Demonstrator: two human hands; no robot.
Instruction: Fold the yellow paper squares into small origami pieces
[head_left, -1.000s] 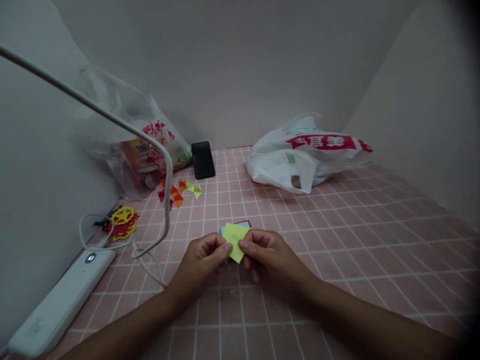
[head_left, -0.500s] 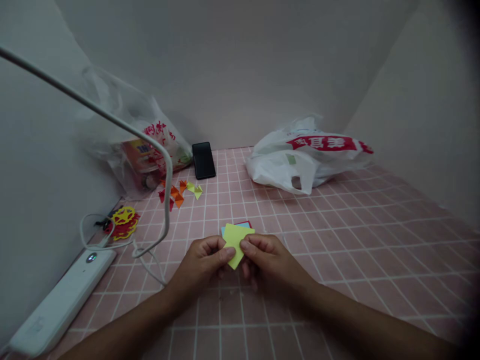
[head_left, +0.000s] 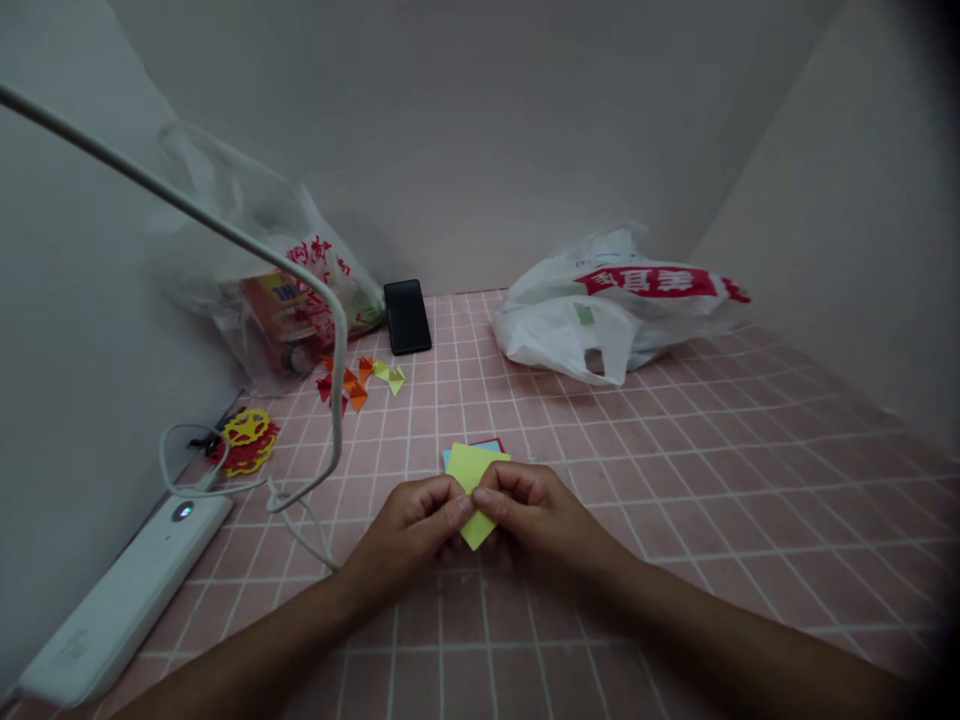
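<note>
A yellow square of paper is pinched between both hands, turned so one corner points toward me. My left hand grips its left side, thumb on top and fingers underneath. From the right, my right hand closes on the same sheet, its thumb close to the left thumb over the middle. The fingers under the paper are mostly hidden. Just behind the sheet, the edges of a light blue paper and a red paper show on the tabletop.
Small folded paper pieces in red, orange and yellow lie at the left, near a black phone. Plastic bags stand left and right. A white power bank, yellow and red cut-outs and a cable occupy the left.
My two thumbs have come closer together over the yellow paper, the right hand shifting slightly left. The paper's near corner now sits a little lower.
</note>
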